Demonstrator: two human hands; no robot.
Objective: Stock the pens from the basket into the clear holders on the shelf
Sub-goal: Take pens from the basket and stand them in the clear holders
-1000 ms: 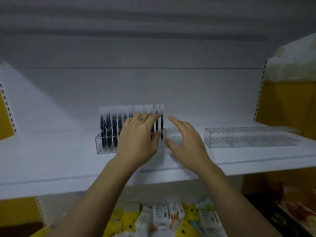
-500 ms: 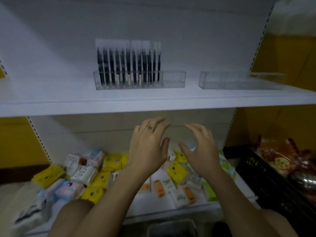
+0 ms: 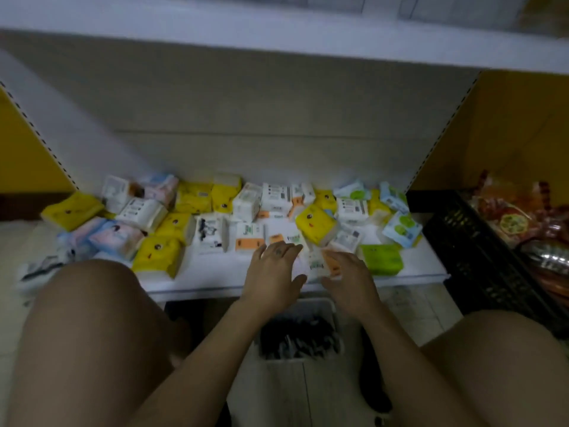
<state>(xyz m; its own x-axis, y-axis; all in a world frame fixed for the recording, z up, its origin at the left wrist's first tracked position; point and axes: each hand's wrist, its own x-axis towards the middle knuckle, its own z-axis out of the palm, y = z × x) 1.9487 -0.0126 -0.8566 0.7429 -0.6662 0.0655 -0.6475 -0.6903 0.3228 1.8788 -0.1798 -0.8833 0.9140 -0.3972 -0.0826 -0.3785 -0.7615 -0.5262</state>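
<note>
Lower shelf [image 3: 212, 277] strewn with tissue packs [image 3: 315, 224] stands behind the basket [image 3: 284, 377].

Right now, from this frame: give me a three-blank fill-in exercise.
1. The basket holding the dark pens is ____ in colour.
2. The left hand and right hand both hold ____.
3. The crate right of the lower shelf is ____ in colour.
Missing: white; nothing; black.
</note>
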